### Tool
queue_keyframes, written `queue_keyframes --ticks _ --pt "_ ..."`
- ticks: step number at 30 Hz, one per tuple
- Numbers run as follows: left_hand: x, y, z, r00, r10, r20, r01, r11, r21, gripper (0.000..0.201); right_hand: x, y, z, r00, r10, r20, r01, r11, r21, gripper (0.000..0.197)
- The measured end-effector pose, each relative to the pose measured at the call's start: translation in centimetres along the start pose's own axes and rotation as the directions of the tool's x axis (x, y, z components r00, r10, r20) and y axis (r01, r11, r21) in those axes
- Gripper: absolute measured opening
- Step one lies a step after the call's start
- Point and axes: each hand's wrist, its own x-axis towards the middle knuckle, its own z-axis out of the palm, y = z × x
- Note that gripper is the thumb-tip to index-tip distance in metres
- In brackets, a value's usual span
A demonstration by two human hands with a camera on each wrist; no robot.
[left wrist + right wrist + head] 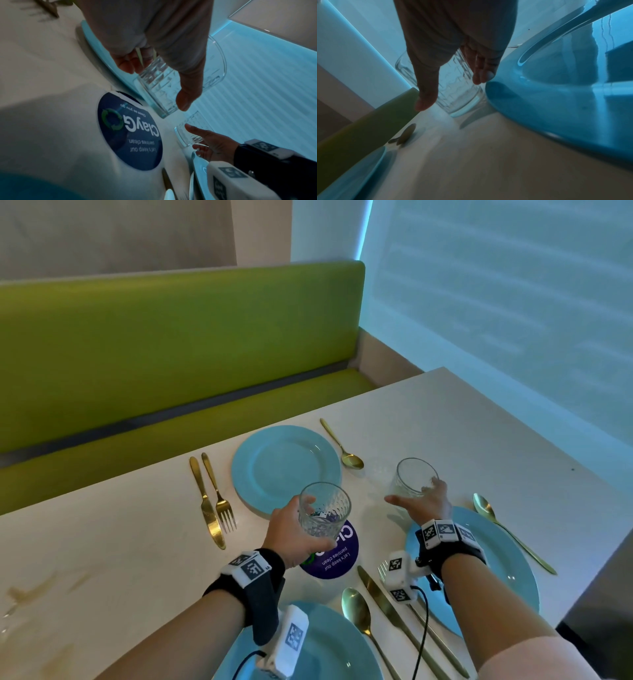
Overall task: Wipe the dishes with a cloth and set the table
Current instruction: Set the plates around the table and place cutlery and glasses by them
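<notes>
Head view: a ribbed glass (324, 510) is held in the left grip (294, 534) above the round sticker, awaiting a setting; the right grip (423, 501), fingers relaxed, rests against the second glass (412, 479) standing on the worktop (120, 542) just beyond its plate (513, 570).

Left hand (291, 537) masks part of the purple sticker (337, 556) under its glass (323, 510), 2 near plates (342, 642) run off-frame, right wrist view smeared.
</notes>
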Motion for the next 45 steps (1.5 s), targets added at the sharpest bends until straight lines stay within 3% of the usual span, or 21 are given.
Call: queue_keyframes --ticks 5,17,25,29,33,35,41,45 --pt "0.1 0.0 0.8 1.000 0.004 0.015 -0.003 1.000 -0.018 0.083 0.1 0.1 -0.5 0.999 0.025 0.032 -0.024 0.999 -0.031 0.129" --pt "0.1 -0.5 3.7 0.999 -0.007 -0.047 0.006 1.000 -0.024 0.092 -0.2 1.6 -1.6 0.998 0.015 0.068 -0.011 0.999 -0.046 0.126" --pt "-1.1 0.0 2.4 0.995 -0.089 -0.041 0.090 0.996 0.014 0.130 -2.3 1.6 -3.0 0.996 0.002 0.086 0.004 0.998 -0.063 0.124" --pt "-2.6 0.0 0.3 0.996 -0.075 -0.052 0.078 0.995 0.068 0.119 -4.8 0.8 -3.7 0.999 -0.047 0.003 0.047 0.999 -0.013 0.115" --pt "-5.6 -0.1 -3.6 0.986 -0.018 -0.166 0.019 1.000 0.000 0.110 -10.7 -2.3 -2.6 0.956 -0.227 -0.187 0.236 0.971 0.025 0.078" --pt "-7.4 -0.6 -6.1 0.965 -0.011 -0.263 -0.007 0.998 -0.068 0.099 -14.3 -4.6 -1.1 0.923 -0.326 -0.204 0.337 0.941 0.024 0.065" --pt "-13.0 -3.3 -15.1 0.878 -0.026 -0.479 -0.075 0.979 -0.191 0.074 -24.4 -9.8 7.2 0.856 -0.516 -0.018 0.516 0.852 0.083 0.048" --pt "-16.6 -7.0 -21.2 0.810 -0.099 -0.578 -0.050 0.970 -0.236 0.058 -30.7 -11.8 13.9 0.824 -0.541 0.168 0.534 0.841 0.087 0.045"
